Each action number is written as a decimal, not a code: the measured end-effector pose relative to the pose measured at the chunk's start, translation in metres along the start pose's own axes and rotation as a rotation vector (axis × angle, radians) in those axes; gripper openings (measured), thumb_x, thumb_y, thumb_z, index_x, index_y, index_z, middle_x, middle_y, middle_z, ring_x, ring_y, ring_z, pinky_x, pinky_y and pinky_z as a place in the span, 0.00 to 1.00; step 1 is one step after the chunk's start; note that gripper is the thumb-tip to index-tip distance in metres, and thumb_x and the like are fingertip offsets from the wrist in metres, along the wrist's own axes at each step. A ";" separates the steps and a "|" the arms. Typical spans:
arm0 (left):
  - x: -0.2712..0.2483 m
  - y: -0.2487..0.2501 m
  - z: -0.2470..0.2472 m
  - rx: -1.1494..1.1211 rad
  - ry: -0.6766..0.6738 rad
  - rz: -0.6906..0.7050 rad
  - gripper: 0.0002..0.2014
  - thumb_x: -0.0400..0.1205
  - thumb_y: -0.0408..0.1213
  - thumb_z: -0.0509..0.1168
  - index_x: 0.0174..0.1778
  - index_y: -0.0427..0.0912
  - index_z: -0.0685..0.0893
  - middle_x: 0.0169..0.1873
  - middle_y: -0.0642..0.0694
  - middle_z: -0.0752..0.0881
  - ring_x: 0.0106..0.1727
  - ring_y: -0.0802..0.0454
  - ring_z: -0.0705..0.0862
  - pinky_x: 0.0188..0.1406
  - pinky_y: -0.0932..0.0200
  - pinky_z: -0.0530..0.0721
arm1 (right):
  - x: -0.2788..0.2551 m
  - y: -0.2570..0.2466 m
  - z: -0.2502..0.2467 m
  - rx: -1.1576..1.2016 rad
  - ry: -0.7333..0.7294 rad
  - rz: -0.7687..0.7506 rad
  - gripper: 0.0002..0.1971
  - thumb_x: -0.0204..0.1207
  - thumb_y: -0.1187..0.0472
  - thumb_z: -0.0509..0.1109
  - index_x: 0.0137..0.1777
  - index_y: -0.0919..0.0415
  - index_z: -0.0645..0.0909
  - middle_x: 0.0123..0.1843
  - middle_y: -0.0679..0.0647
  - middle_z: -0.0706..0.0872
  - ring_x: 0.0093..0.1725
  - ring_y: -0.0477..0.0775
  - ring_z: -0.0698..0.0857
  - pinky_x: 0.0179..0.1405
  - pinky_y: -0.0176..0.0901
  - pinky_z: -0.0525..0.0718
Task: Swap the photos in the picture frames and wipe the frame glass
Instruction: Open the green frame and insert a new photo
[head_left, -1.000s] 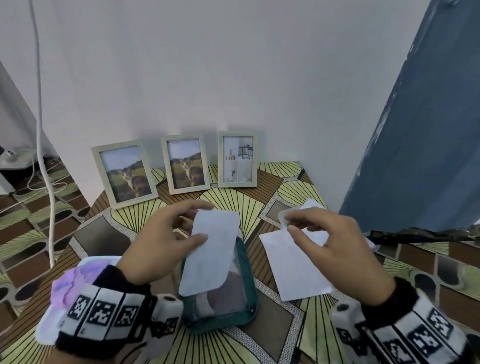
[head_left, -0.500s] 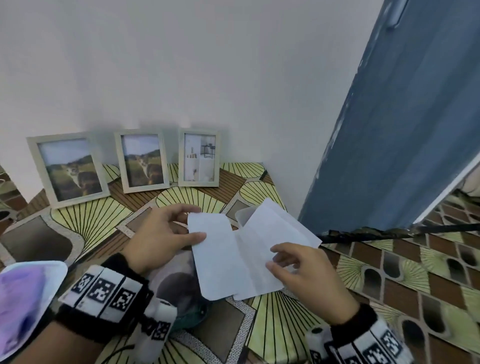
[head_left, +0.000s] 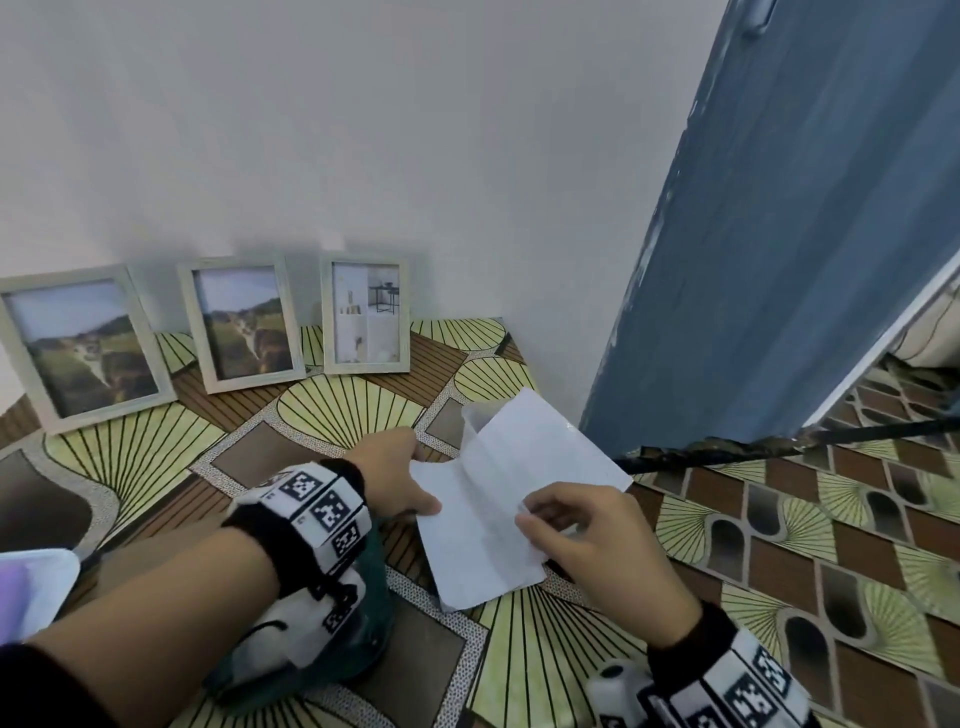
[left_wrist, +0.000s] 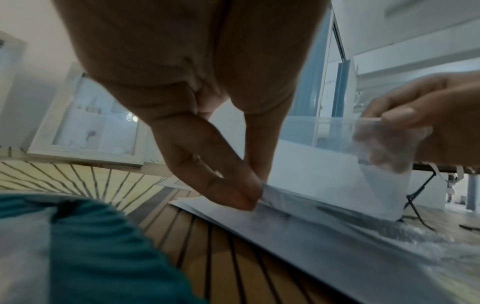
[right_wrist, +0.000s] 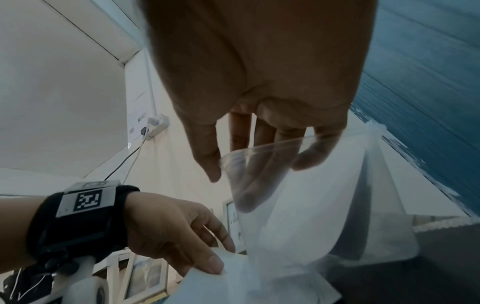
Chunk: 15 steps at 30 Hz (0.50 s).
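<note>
Three pale picture frames lean on the wall: the left (head_left: 83, 343) and middle (head_left: 244, 322) show a landscape, the right (head_left: 366, 314) a pale interior. My left hand (head_left: 415, 483) pinches the left edge of a white sheet (head_left: 467, 551) between thumb and fingers (left_wrist: 233, 193). My right hand (head_left: 540, 519) holds the mouth of a clear plastic sleeve (right_wrist: 259, 164), which has white sheets (head_left: 540, 447) inside. The pinched sheet lies at the sleeve's opening, low over the floor. The sheet's printed side is hidden.
A teal pouch (head_left: 374, 613) lies under my left wrist. A blue door (head_left: 779, 234) stands close on the right, with a dark threshold strip (head_left: 779, 447) at its foot. A white and purple object (head_left: 31, 587) sits at the left edge. Patterned flooring covers everything.
My left hand has carried the white sheet rightwards from over the teal pouch to the sleeve. My right hand has come down and now holds the sleeve's mouth. The head view has turned right.
</note>
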<state>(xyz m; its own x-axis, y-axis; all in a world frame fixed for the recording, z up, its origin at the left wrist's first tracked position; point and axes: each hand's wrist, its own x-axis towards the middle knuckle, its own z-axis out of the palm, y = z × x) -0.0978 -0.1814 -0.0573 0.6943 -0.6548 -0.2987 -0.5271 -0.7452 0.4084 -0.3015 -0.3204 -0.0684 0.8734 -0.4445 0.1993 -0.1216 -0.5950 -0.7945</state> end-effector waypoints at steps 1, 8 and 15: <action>0.002 0.003 0.002 0.006 -0.013 -0.005 0.24 0.71 0.45 0.79 0.57 0.45 0.75 0.47 0.51 0.82 0.43 0.54 0.83 0.33 0.63 0.81 | 0.001 0.000 -0.002 0.020 -0.008 0.013 0.01 0.74 0.55 0.78 0.42 0.50 0.90 0.38 0.42 0.91 0.41 0.42 0.89 0.44 0.35 0.86; 0.003 0.019 0.005 -0.010 -0.083 -0.027 0.20 0.75 0.45 0.76 0.54 0.42 0.75 0.46 0.48 0.85 0.34 0.54 0.90 0.28 0.62 0.86 | -0.004 0.002 0.006 -0.076 -0.100 -0.035 0.06 0.75 0.49 0.76 0.46 0.49 0.89 0.39 0.41 0.90 0.43 0.40 0.88 0.47 0.40 0.87; -0.014 0.009 -0.015 0.088 -0.046 0.039 0.22 0.78 0.49 0.72 0.66 0.48 0.77 0.49 0.51 0.84 0.48 0.51 0.87 0.54 0.52 0.87 | -0.006 0.000 0.010 -0.117 -0.082 -0.079 0.08 0.75 0.46 0.74 0.48 0.47 0.88 0.40 0.38 0.89 0.45 0.35 0.87 0.44 0.28 0.81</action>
<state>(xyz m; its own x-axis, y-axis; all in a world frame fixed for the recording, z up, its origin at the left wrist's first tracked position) -0.1055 -0.1770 -0.0365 0.6501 -0.6872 -0.3242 -0.5956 -0.7258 0.3442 -0.3026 -0.3109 -0.0749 0.9175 -0.3397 0.2071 -0.1009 -0.7023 -0.7047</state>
